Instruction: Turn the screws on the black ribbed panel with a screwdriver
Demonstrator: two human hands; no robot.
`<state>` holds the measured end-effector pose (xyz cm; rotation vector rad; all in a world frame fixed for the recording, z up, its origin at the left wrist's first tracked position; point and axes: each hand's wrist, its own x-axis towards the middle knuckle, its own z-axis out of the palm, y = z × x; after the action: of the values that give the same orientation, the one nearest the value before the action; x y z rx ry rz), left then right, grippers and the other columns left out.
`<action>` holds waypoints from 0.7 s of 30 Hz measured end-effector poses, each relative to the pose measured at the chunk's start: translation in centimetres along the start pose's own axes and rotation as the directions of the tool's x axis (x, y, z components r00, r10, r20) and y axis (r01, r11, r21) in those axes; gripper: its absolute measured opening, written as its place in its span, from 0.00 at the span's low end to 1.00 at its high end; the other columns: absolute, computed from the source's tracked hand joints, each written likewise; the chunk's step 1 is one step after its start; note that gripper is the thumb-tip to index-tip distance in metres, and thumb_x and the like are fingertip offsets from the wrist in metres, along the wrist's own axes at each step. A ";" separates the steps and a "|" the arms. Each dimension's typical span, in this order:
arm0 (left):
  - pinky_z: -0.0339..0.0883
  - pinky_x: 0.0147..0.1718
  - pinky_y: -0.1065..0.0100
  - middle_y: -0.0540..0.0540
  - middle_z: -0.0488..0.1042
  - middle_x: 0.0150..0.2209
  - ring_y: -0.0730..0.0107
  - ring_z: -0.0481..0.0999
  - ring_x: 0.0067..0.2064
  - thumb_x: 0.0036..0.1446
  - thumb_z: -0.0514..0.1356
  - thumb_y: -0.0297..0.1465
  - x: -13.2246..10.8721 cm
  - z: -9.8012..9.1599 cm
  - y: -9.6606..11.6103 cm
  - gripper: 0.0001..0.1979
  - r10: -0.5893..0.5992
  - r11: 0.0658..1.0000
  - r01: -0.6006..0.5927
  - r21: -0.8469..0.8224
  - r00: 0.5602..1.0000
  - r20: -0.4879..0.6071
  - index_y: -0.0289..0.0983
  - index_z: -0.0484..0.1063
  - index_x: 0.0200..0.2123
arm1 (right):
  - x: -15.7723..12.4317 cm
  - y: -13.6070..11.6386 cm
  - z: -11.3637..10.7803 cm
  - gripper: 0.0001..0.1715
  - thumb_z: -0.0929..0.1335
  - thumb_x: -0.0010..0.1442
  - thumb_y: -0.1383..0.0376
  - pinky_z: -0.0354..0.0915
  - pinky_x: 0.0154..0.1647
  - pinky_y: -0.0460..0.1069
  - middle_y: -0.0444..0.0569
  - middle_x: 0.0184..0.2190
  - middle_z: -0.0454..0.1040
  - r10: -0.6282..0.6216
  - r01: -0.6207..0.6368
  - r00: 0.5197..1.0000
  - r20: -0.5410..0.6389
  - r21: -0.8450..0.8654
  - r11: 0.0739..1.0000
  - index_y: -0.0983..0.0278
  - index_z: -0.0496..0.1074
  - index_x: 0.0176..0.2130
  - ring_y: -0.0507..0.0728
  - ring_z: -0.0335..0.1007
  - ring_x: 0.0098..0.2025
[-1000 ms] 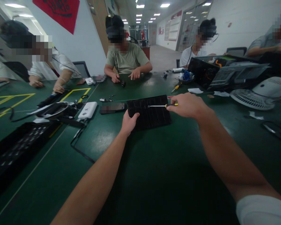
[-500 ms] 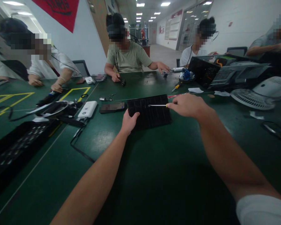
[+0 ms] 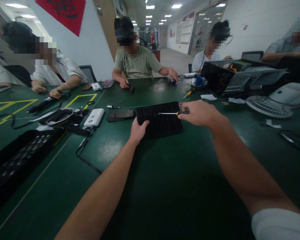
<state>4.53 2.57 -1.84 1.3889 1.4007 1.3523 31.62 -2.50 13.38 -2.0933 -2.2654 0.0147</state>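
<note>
My left hand [image 3: 138, 131] is closed on the left edge of a black rectangular panel [image 3: 166, 126] with ribs across its face, its thumb lying on top. The panel is tilted toward me above the green table. In my right hand [image 3: 202, 113], the fingers pinch the yellow-and-black handle of a screwdriver [image 3: 168, 113]. Its thin metal shaft points left across the upper part of the panel. The tip is over the panel's face; whether it touches, I cannot tell.
Left of the panel lie a dark phone-like slab [image 3: 120, 115], a silver metal part [image 3: 113, 107] and a white power bank [image 3: 94, 117] with a cable. Another screwdriver [image 3: 189, 93] and a white fan [image 3: 270, 103] are to the right. Several co-workers sit around the table [image 3: 180, 186].
My hands, panel and screwdriver stay nearly in place; more of the screwdriver's handle shows. The left co-worker's hand and dark tool have shifted left. The co-worker opposite has moved a hand slightly.
</note>
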 end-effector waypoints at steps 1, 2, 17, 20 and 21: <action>0.76 0.61 0.47 0.38 0.83 0.53 0.49 0.83 0.56 0.60 0.68 0.32 0.0 0.0 0.0 0.18 -0.003 1.000 0.003 -0.001 1.000 -0.001 0.38 0.78 0.54 | 0.0 0.0 0.0 0.22 0.68 0.67 0.46 0.65 0.40 0.60 0.57 0.43 0.83 0.002 -0.002 1.000 0.002 0.000 1.000 0.57 0.81 0.48 0.71 0.78 0.47; 0.76 0.60 0.47 0.38 0.84 0.53 0.49 0.83 0.55 0.60 0.68 0.32 0.0 0.0 0.0 0.18 -0.005 1.000 0.005 -0.002 1.000 -0.004 0.38 0.78 0.54 | 0.0 -0.1 -0.1 0.22 0.68 0.67 0.46 0.65 0.41 0.60 0.57 0.43 0.83 0.006 -0.006 1.000 0.002 0.000 1.000 0.57 0.81 0.48 0.71 0.78 0.47; 0.75 0.61 0.48 0.40 0.84 0.51 0.50 0.83 0.54 0.58 0.69 0.32 0.1 0.3 -0.2 0.18 -0.003 1.000 0.002 -0.024 1.000 -0.026 0.38 0.79 0.52 | 0.1 -0.2 0.0 0.32 0.61 0.72 0.43 0.71 0.49 0.65 0.60 0.51 0.84 0.024 -0.022 0.998 0.055 -0.044 0.999 0.56 0.86 0.50 0.74 0.79 0.54; 0.75 0.61 0.48 0.39 0.84 0.52 0.50 0.83 0.54 0.58 0.69 0.32 -0.1 0.3 0.1 0.18 -0.005 1.000 0.004 -0.028 1.000 -0.014 0.38 0.79 0.52 | 0.2 -0.2 0.2 0.34 0.59 0.73 0.43 0.71 0.48 0.65 0.62 0.50 0.84 0.001 0.002 0.997 0.074 -0.040 0.999 0.58 0.86 0.49 0.74 0.79 0.53; 0.75 0.61 0.48 0.39 0.84 0.52 0.50 0.83 0.55 0.59 0.69 0.31 -0.1 0.3 0.2 0.18 -0.006 1.000 0.006 -0.027 1.000 -0.013 0.38 0.79 0.52 | 0.2 -0.1 0.1 0.34 0.59 0.73 0.43 0.71 0.48 0.65 0.62 0.50 0.84 0.000 0.003 0.997 0.076 -0.037 0.999 0.59 0.86 0.49 0.74 0.79 0.53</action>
<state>4.83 2.47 -1.74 1.3597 1.3888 1.3737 31.49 -2.31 13.25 -2.1446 -2.3274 0.0535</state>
